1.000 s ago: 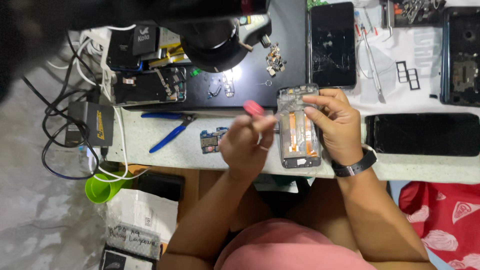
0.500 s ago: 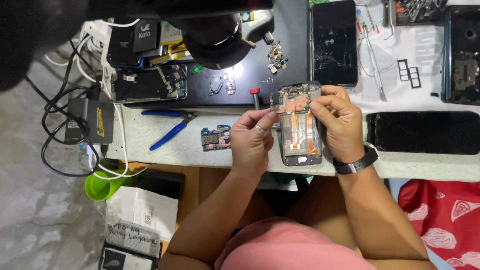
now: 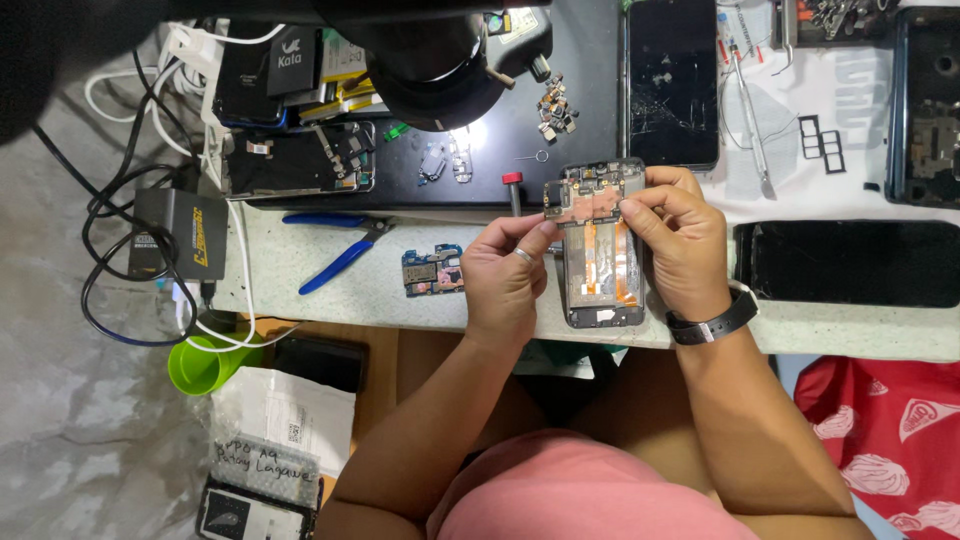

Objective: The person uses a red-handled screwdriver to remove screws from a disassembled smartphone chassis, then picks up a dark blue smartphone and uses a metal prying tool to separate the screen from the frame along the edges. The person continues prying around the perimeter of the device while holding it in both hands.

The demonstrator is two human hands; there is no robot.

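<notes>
Blue pliers [image 3: 340,255] + small circuit board [image 3: 433,270] on table [image 3: 300,290]; cracked phone [image 3: 672,80] up top, tweezers [image 3: 748,125] beside; green cup [image 3: 205,365] below.

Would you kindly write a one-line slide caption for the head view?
Left hand and right hand grip an opened phone over a cluttered repair bench, blue pliers alongside.

A pale speckled worktop [image 3: 300,270] is running beneath the fingers, a black mat [image 3: 560,120] lying beyond them under bright lamp glare; grey concrete floor [image 3: 60,420] is showing far leftward.
</notes>
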